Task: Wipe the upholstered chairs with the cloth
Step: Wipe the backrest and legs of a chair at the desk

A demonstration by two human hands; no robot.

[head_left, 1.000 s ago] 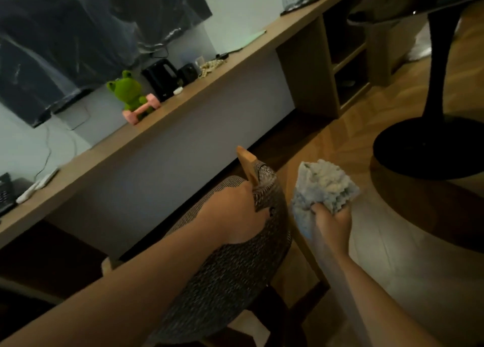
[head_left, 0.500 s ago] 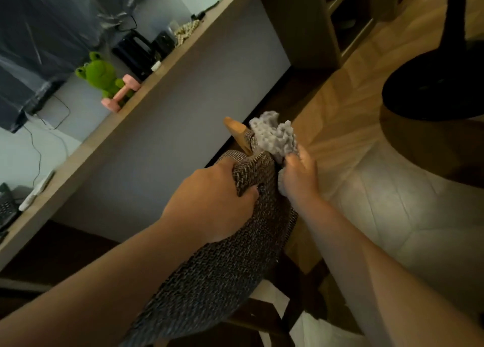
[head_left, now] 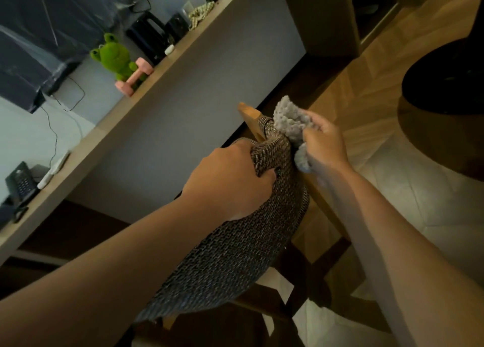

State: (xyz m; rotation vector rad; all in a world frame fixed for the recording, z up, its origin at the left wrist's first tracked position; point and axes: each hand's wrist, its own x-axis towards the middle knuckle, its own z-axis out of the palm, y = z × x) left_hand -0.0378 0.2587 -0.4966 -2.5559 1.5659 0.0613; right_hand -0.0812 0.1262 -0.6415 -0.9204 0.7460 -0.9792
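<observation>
Here only one upholstered chair (head_left: 235, 255) shows, its dark woven backrest curving up from the lower middle to a wooden post (head_left: 248, 116) at its top corner. One cloth (head_left: 290, 122), grey and nubbly, is bunched in the right hand (head_left: 324, 147), whose fingers curl round it and press it against the top right edge of the backrest just beside the post. The left hand (head_left: 230, 181) grips the upper rim of the same backrest, fingers wrapped over the fabric and thumb on the near side, so the two hands sit close together with a narrow strip of weave between them. Behind the chair runs one long wooden shelf (head_left: 110, 126), its front edge slanting from lower left to upper right; on it stand one green frog toy (head_left: 114, 56) with one pink dumbbell (head_left: 133, 77) touching it, one black kettle (head_left: 146, 35), and one telephone (head_left: 21, 184) at the far left. To the right of the chair the wooden floor (head_left: 366, 79) lies open as far as one round black table base (head_left: 445, 79), well apart from the hands.
</observation>
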